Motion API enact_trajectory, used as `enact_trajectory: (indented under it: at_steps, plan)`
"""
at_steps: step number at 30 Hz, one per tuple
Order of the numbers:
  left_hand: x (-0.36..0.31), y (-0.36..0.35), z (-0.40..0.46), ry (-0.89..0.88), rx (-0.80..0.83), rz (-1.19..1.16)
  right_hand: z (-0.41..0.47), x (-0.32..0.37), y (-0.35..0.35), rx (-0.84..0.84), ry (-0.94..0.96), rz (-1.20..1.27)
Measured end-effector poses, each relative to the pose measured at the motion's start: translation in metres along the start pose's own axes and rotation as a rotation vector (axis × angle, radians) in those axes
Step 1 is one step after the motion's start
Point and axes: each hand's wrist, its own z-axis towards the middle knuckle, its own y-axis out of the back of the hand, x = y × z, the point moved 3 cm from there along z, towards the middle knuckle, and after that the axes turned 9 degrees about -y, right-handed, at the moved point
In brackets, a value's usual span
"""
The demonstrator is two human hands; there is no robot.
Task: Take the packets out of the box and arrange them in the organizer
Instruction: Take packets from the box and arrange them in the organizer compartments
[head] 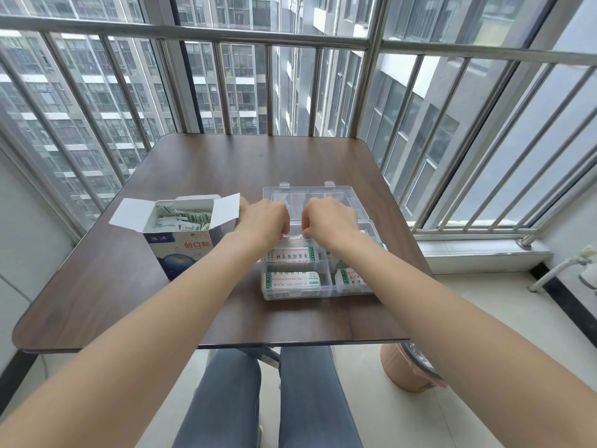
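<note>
- dark wood-grain table (200, 163), rounded corners
- open blue-white box (181, 250) at 9 o'clock
- clear plastic organizer (318, 287) at 3 o'clock, lid open, just beside box

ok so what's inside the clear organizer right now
The clear organizer holds white packets with green print in its near compartments. Both hands, left hand and right hand, cover the far compartments and pinch a packet between them, so what lies there is hidden.

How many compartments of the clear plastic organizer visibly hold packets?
3 visible in the clear plastic organizer: near-left stack, middle-left stack, near-right stack. The left hand and right hand cover the far compartments, so more may be hidden.
</note>
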Motion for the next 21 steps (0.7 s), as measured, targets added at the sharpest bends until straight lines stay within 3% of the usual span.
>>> enact_trajectory:
  at_steps: [14,21]
  plan:
    - [-0.004,-0.003,-0.002,0.026,0.022,0.047,0.004,0.001,-0.001,0.108,0.027,0.063]
    - [-0.018,0.007,-0.018,-0.005,-0.032,-0.1,-0.012,-0.015,0.018,0.121,0.016,0.413]
